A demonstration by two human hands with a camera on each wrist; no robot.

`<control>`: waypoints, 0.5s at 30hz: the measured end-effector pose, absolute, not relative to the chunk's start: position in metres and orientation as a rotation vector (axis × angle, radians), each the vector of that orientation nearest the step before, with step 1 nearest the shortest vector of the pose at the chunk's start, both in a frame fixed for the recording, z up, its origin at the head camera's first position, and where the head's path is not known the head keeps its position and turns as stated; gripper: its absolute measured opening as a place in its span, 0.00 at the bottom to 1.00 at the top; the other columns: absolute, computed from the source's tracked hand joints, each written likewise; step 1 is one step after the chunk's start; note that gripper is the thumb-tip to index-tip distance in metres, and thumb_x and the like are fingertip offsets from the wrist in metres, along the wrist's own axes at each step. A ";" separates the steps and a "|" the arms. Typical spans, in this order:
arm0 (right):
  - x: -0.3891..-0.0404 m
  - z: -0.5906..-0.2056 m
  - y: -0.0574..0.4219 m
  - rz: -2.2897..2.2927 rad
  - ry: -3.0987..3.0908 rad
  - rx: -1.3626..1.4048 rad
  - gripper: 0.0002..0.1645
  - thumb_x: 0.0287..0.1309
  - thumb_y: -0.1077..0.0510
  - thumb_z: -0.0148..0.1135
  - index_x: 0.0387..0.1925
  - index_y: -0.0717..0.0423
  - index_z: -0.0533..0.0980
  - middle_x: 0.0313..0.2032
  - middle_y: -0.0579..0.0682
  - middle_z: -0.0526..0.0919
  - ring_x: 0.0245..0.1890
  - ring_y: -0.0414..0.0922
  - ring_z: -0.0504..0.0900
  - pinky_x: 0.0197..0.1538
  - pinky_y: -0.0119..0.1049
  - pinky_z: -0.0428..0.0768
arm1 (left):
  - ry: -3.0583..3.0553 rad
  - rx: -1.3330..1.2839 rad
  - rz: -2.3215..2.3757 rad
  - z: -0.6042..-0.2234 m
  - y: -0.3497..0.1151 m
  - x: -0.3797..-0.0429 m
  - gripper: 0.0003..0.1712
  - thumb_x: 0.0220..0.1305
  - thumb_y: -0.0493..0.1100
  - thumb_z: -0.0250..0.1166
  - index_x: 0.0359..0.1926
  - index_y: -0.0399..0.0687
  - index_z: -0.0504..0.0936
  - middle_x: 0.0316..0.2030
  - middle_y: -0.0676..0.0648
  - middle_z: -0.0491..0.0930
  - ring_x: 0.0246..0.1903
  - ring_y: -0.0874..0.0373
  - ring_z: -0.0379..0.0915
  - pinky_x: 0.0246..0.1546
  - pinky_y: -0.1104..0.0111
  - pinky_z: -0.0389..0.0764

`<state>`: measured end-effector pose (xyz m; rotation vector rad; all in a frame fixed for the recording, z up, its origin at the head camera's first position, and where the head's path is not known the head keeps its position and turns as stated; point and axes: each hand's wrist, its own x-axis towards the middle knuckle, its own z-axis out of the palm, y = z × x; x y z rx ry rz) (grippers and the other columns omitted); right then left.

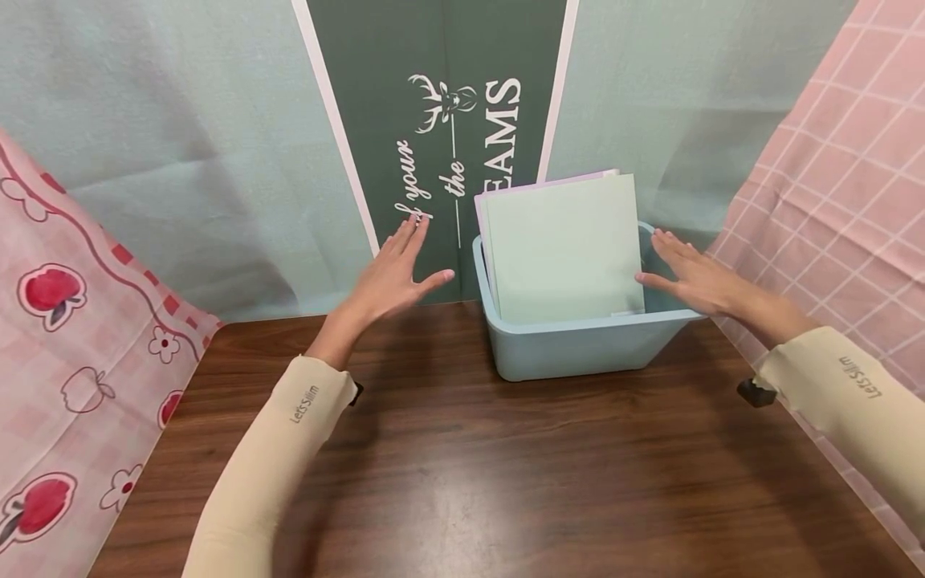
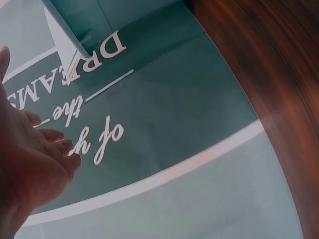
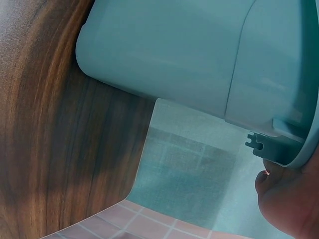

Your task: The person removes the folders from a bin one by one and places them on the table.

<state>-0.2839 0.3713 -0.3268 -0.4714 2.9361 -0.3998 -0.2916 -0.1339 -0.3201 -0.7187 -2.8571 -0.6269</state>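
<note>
A light blue plastic bin (image 1: 578,352) stands toward the back of the table. Pale green sheets or folders (image 1: 564,249) lean upright inside it, a lilac one (image 1: 545,181) showing behind them. My left hand (image 1: 386,277) hovers to the left of the bin, fingers straight and thumb spread, holding nothing. At the bin's right end is my right hand (image 1: 697,277), its fingers extended over the rim and the thumb toward the sheets. The right wrist view shows that hand (image 3: 291,201) beside the bin's end tab (image 3: 271,148); whether they touch I cannot tell.
Brown wood-grain table (image 1: 462,474) spreads in front of the bin. A grey-green cloth with white lettering (image 1: 455,144) hangs behind. Pink cloths border both sides, fruit-patterned (image 1: 79,353) on the left and checked (image 1: 845,201) on the right.
</note>
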 end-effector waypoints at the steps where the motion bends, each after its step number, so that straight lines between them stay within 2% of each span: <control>1: -0.284 -0.327 0.371 -0.404 2.937 -0.471 0.57 0.80 0.32 0.43 0.83 0.62 0.30 0.83 0.63 0.27 0.84 0.60 0.27 0.82 0.60 0.30 | -2.853 -0.721 -0.648 -0.321 -0.131 -0.293 0.59 0.73 0.71 0.58 0.87 0.53 0.36 0.86 0.45 0.36 0.85 0.51 0.30 0.84 0.54 0.40; 7: -0.284 -0.329 0.372 -0.412 2.939 -0.473 0.56 0.80 0.31 0.42 0.83 0.62 0.31 0.83 0.62 0.26 0.84 0.59 0.27 0.82 0.60 0.31 | -2.814 -0.753 -0.728 -0.324 -0.114 -0.297 0.60 0.73 0.71 0.59 0.87 0.53 0.37 0.86 0.47 0.34 0.85 0.50 0.31 0.84 0.55 0.38; 15: -0.283 -0.328 0.371 -0.422 2.945 -0.456 0.57 0.79 0.31 0.43 0.84 0.61 0.31 0.84 0.62 0.28 0.84 0.58 0.27 0.82 0.63 0.32 | -2.799 -0.768 -0.756 -0.326 -0.095 -0.305 0.59 0.72 0.71 0.60 0.87 0.56 0.37 0.86 0.44 0.37 0.85 0.48 0.33 0.83 0.50 0.41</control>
